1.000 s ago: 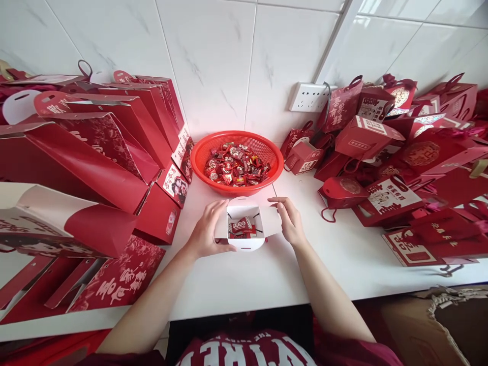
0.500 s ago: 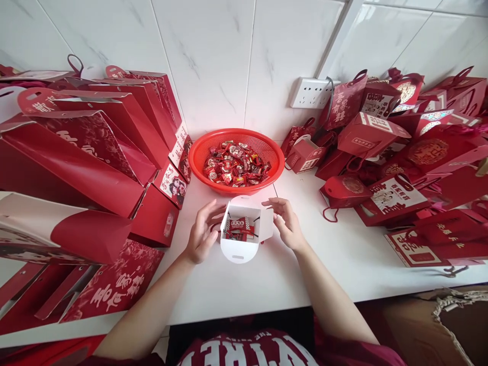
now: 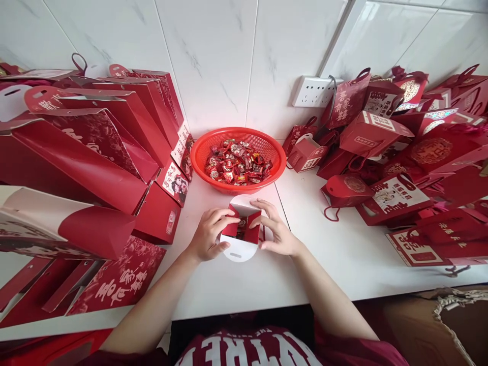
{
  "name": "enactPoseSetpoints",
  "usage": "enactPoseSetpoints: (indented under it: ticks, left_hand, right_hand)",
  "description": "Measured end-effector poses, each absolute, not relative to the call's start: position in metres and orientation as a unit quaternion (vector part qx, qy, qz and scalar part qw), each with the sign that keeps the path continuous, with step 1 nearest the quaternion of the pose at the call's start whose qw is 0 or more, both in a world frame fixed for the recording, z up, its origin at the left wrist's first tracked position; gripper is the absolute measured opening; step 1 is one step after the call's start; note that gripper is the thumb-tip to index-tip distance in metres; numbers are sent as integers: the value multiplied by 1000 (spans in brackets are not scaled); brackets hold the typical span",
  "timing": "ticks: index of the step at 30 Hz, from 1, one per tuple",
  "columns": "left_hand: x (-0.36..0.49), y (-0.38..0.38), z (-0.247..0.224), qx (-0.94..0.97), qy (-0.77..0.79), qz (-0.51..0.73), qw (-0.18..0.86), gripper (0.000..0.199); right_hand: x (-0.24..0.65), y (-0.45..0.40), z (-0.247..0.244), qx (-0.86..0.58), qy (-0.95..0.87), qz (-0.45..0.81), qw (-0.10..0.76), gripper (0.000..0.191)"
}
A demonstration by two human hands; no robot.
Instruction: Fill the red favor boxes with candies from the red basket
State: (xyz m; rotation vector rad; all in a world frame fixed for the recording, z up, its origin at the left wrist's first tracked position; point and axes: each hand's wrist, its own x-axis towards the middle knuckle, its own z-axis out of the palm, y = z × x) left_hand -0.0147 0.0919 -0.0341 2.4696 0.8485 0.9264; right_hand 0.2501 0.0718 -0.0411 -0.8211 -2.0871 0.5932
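A small candy box (image 3: pixel 239 252) stands on the white counter in front of me. Its pale rounded flaps tilt away at front and back, and red side flaps angle inward over wrapped candies (image 3: pixel 241 230), which show only in part. My left hand (image 3: pixel 209 235) grips the box's left side, fingers on the left flap and thumb near the front corner. On the opposite side my right hand (image 3: pixel 278 234) holds the right flap with curled fingers, its thumb low by the front corner. Just behind the box sits a red plastic basket (image 3: pixel 196 162) full of wrapped candies (image 3: pixel 240 162).
Large red gift bags (image 3: pixel 95 168) crowd the left side. Many small red gift boxes (image 3: pixel 375 134) are piled at the right, near a wall power socket strip (image 3: pixel 313 91). Below the counter's right front edge is an open cardboard box (image 3: pixel 412 325).
Both hands have closed in on the candy box from its sides. Its side flaps have folded inward, showing their red faces and covering part of the candies.
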Motion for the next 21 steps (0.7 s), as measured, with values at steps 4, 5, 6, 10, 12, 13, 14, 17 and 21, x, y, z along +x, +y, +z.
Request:
enactPoseSetpoints:
  ticks: [4,5,6,10,12,13,14,17,21]
  left_hand:
    - [-12,89,-37,863,343,338,151,74]
    - [-11,88,-38,859,351,342,145,74]
    - [-10,87,-38,855,357,347,143,74]
    - [-6,84,-41,835,358,390,150,80]
    - [-5,83,-43,828,354,405,158,69]
    - [-4,83,-44,823,356,411,163,58]
    - [-3,82,-45,815,362,420,171,47]
    - [0,81,-49,751,399,476,224,46]
    - [6,82,-55,668,412,482,389,66]
  right_hand:
    - [246,72,-41,-325,-843,238,358,79]
    - [244,71,-42,-330,-842,236,356,76]
    - [241,70,-42,-336,-838,235,360,68]
    - [231,65,-43,-366,-791,272,409,31]
    - [226,63,-44,-378,-754,317,433,23]
    - [224,62,-45,-383,-731,342,449,21]
    - [223,62,-46,-386,-707,365,467,19]
    - [219,64,-51,-391,-638,419,514,44]
    - [217,69,-60,-393,-566,517,509,83]
